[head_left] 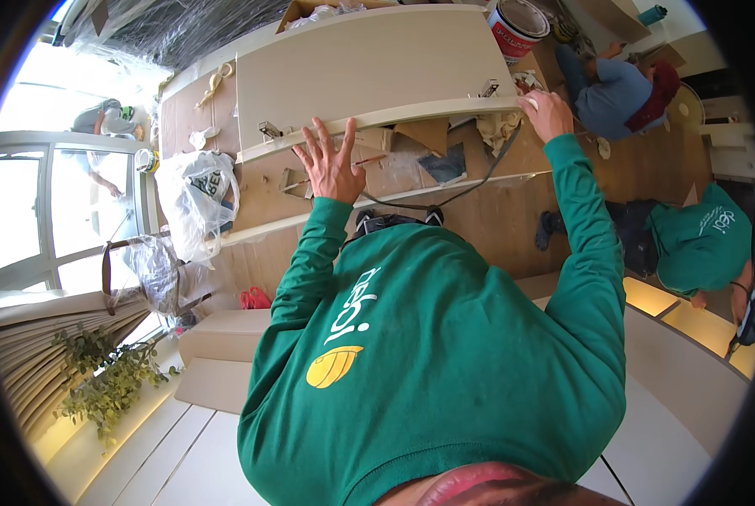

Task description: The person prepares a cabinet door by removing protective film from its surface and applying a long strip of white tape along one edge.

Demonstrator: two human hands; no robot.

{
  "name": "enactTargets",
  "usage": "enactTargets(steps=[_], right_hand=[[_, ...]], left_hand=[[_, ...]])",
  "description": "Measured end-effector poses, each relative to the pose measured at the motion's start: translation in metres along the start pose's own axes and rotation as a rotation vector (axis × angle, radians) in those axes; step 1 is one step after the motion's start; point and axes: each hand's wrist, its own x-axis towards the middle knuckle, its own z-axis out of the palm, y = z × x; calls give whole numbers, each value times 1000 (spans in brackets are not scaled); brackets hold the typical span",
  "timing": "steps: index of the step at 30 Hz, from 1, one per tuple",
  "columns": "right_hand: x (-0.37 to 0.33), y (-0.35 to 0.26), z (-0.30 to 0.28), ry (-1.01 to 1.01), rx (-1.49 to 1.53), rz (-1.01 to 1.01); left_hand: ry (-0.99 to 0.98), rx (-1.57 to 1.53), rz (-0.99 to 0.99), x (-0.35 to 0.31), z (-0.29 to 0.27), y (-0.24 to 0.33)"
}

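A long beige cabinet door (369,67) lies across a cardboard-covered work surface (194,114), its near edge toward me. Two metal hinges, one on the left (269,131) and one on the right (488,88), sit along that edge. My left hand (335,164) is open, fingers spread, with its fingertips at the near edge right of the left hinge. At the door's right end, my right hand (550,116) has its fingers closed on the corner. A dark cable (470,192) hangs in a loop between my hands, below the door. Scraps and a dark square piece (443,165) lie beneath the edge.
A red and white paint bucket (517,34) stands by the door's far right corner. White plastic bags (194,198) lie at left, near a window (91,198). A person in blue (618,97) crouches at right; another in green (702,236) is nearer. Someone is outside the window (107,118).
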Motion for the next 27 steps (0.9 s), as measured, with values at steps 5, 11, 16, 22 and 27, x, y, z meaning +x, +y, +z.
enactTargets(steps=[5, 11, 16, 22, 27], right_hand=[[0, -4, -3, -6, 14, 3], [1, 4, 7, -3, -10, -35], [3, 0, 2, -43, -8, 12], [2, -6, -1, -32, -30, -3], [-2, -6, -2, 19, 14, -11]], left_hand=[[-3, -4, -11, -1, 1, -1], [31, -22, -2, 2, 0, 5], [181, -274, 58, 29, 16, -4], [74, -211, -43, 83, 24, 15], [10, -121, -50, 92, 34, 23]])
